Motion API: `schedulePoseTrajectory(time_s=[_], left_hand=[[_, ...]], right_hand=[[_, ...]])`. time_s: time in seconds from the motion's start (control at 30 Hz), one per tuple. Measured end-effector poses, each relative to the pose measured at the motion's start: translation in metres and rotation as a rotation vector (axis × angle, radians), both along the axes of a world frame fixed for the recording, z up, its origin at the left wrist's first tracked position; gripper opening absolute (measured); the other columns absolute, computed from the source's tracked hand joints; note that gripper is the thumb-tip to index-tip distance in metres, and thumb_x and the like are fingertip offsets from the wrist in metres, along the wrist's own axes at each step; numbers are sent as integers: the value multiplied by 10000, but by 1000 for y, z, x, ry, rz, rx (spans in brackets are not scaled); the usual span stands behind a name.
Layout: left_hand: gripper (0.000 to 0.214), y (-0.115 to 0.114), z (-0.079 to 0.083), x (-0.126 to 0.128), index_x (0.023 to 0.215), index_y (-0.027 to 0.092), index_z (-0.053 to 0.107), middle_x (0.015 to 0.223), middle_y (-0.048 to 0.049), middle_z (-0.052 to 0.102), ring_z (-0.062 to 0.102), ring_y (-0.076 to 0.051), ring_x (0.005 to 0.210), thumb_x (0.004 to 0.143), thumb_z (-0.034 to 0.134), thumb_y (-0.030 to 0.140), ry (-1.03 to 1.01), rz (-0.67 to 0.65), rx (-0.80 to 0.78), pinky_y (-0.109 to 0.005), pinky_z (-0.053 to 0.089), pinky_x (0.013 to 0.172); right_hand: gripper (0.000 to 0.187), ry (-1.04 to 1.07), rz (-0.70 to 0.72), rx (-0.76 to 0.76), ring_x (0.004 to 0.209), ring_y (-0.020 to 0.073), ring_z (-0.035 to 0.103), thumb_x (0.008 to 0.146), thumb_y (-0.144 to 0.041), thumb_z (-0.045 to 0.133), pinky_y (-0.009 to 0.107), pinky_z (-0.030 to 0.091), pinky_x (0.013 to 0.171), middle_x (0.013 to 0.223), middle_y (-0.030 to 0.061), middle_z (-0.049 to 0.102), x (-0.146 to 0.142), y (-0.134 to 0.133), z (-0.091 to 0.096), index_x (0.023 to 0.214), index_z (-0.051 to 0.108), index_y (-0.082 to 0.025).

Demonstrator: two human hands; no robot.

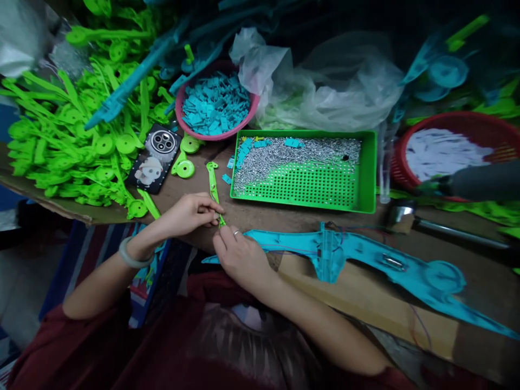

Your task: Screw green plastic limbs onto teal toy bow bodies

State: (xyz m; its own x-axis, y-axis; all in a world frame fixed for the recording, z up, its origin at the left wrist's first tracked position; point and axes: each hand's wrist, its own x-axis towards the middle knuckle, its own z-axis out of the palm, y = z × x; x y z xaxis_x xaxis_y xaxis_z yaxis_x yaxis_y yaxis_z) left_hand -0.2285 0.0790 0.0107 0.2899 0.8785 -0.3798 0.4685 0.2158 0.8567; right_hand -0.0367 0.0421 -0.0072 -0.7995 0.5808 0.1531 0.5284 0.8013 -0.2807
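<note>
My left hand [200,212] is closed in a pinch on a small green plastic piece [222,220] near the table's front edge. My right hand [239,254] meets it from the right, its fingers closed around the lower end of the same piece. Just beyond my fingertips lies a slim green plastic part [212,181] with a hooked top; its lower end reaches my left fingers. A blue bow-shaped plastic shell [365,254] with thin wires lies to the right of my right hand. My fingers hide most of the small piece.
A green perforated tray [309,187] of metal screws and blue pieces stands ahead. Behind it are a pink bowl [247,120] of blue parts and plastic bags [345,81]. Green parts [73,141] and a phone [155,157] lie left; a red basket [504,143] and hammer [455,225] lie right.
</note>
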Motion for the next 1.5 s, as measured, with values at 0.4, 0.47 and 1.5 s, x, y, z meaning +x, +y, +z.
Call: schedulePoseTrajectory(time_s=[0.4, 0.47, 1.5], left_hand=[[163, 8, 8, 1, 913, 126, 729, 864, -60, 715, 712, -127, 657, 850, 583, 165, 175, -137, 56, -219, 548, 607], [158, 7, 10, 2, 894, 134, 737, 847, -55, 715, 697, -124, 651, 839, 589, 144, 248, -164, 132, -219, 529, 604], [214, -50, -38, 8, 973, 138, 680, 986, -94, 625, 588, -181, 886, 932, 470, 121, 347, -199, 901, -284, 522, 764]], right_hand=[[109, -36, -39, 16, 751, 183, 543, 939, -120, 478, 260, 398, 545, 810, 44, 579, 2, -3, 2, 876, 529, -194], [107, -39, -65, 13, 759, 184, 535, 934, -118, 496, 259, 386, 555, 809, 43, 569, 6, -4, 5, 871, 534, -197], [167, -109, 106, 30, 663, 171, 468, 982, -170, 444, 297, 309, 560, 817, 41, 544, 35, 18, 10, 942, 606, -172]])
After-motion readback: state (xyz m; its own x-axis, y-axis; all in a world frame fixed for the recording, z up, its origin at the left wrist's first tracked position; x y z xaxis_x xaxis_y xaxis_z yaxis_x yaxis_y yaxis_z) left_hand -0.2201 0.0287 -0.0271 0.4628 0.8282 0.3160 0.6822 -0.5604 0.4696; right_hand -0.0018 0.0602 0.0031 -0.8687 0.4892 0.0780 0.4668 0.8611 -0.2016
